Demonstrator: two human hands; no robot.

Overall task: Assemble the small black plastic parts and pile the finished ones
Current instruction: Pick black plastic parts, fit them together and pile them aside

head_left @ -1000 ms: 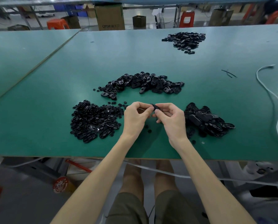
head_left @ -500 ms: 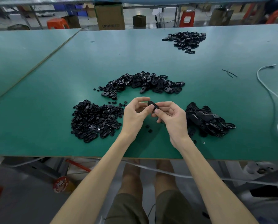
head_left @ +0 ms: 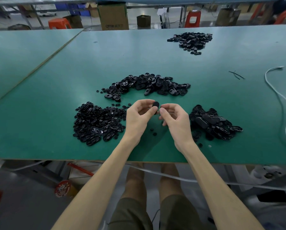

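Pinching a small black oval part (head_left: pixel 155 105) between thumb and fingertips, the left hand (head_left: pixel 137 119) holds it just above the green worktop (head_left: pixel 52 100). The right hand (head_left: pixel 176 121) hovers just beside it, fingers curled; whether it grips anything I cannot tell. A left heap (head_left: pixel 97 123), a middle heap (head_left: pixel 148 85) and a right heap (head_left: pixel 213 123) of black pieces surround them.

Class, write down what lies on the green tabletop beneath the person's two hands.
Two small loose black plastic pieces lie on the green tabletop below the gap between the left hand and right hand. Anything directly beneath the palms is covered.
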